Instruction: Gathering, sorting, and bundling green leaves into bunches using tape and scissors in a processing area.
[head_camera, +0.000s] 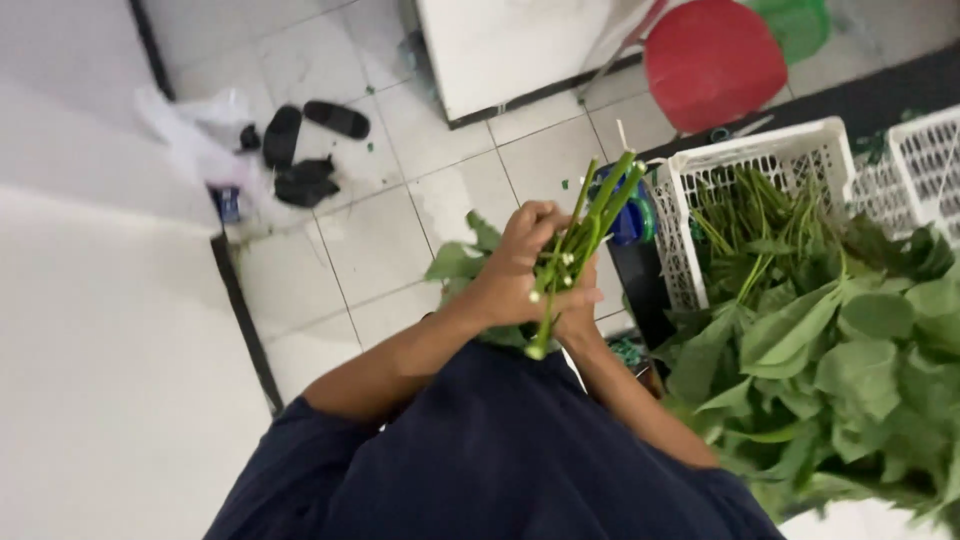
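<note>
Both hands closed around one bundle of green stalks (585, 225), left hand (515, 265) wrapped over the stems, right hand (580, 318) mostly hidden beneath, grip there seemingly clasping the lower ends. Bundle held upright above the tiled floor (370, 240), leaves drooping behind. Judging by this, well short of finished: a heap of leafy greens (850, 370) just to the right, more stalks in the white crate (760, 150). Beyond, red stool (712, 60), black sandals (305, 135).
</note>
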